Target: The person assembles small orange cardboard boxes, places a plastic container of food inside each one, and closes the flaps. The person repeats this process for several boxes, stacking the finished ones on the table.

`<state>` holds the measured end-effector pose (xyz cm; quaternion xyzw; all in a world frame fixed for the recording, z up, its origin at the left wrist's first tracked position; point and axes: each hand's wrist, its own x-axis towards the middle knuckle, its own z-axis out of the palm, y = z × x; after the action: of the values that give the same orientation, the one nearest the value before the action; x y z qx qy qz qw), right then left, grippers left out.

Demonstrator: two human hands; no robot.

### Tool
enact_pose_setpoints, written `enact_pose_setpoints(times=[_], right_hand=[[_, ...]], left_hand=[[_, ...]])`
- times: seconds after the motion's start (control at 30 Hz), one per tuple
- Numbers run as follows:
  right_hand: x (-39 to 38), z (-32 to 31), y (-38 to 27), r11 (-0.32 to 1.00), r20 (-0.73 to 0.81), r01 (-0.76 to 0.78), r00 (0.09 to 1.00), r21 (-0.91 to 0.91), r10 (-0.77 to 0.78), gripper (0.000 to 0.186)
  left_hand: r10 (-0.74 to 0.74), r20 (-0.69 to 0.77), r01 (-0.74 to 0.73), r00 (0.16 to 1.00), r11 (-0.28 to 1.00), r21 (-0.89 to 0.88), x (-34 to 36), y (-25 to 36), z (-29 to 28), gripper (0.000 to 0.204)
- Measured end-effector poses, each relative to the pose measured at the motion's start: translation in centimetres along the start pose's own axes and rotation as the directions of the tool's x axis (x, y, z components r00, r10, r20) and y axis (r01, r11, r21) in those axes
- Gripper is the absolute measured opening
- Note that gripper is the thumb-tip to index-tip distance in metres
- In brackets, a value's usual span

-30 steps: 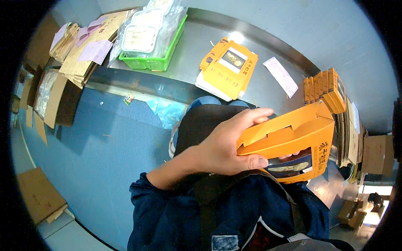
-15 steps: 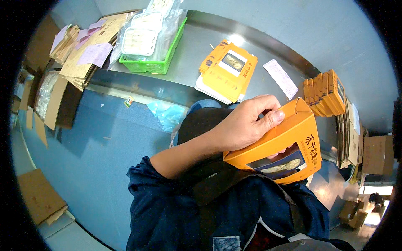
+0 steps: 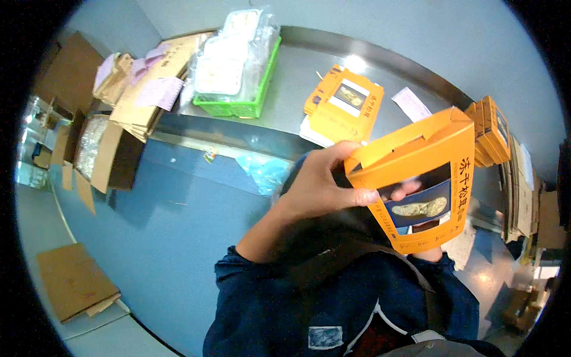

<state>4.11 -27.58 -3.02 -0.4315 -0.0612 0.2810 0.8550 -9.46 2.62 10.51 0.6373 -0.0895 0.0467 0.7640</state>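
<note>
An orange carton point(image 3: 437, 140) with a cut-out window and black lettering is held tilted in front of my chest. My left hand point(image 3: 321, 184) grips its left edge, with the thumb on the window side and the other fingers going behind. Through the window show fingertips of my right hand point(image 3: 405, 190) and a dark blue panel picturing a pale mushroom slice. The right wrist appears below the carton; whether that hand is inside or behind it I cannot tell. Beyond lies a pile of flat orange cartons point(image 3: 339, 122) on the metal table point(image 3: 297, 77).
A green basket point(image 3: 238, 109) with bagged white trays point(image 3: 220, 71) stands at the table's left. Cardboard sheets point(image 3: 143, 110) with purple slips lie beside it. Formed orange cartons point(image 3: 491, 134) and a paper slip point(image 3: 410, 102) are on the right. An open cardboard box point(image 3: 113, 154) sits at left.
My left hand has moved from the carton's top end to its left edge. The carton has turned and risen a little. The whole view has shifted slightly.
</note>
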Motion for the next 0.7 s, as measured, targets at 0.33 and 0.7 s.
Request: enact_pose_setpoints(times=[0.33,0.7], right_hand=[[-3.3,6.0,-6.6,0.845,-0.141,0.284,0.913,-0.452,-0.383,0.111],[-2.1,12.5,-5.6,0.610,0.204,0.482,0.860,-0.629,-0.468,0.085]], left_hand=[[0.281,0.047,-0.282,0.959,0.914,0.292,1.0,-0.7,0.1,0.053],[0.119,-0.063,-0.122,0.991,0.991,-0.051,0.4,-1.9,2.2,0.039]])
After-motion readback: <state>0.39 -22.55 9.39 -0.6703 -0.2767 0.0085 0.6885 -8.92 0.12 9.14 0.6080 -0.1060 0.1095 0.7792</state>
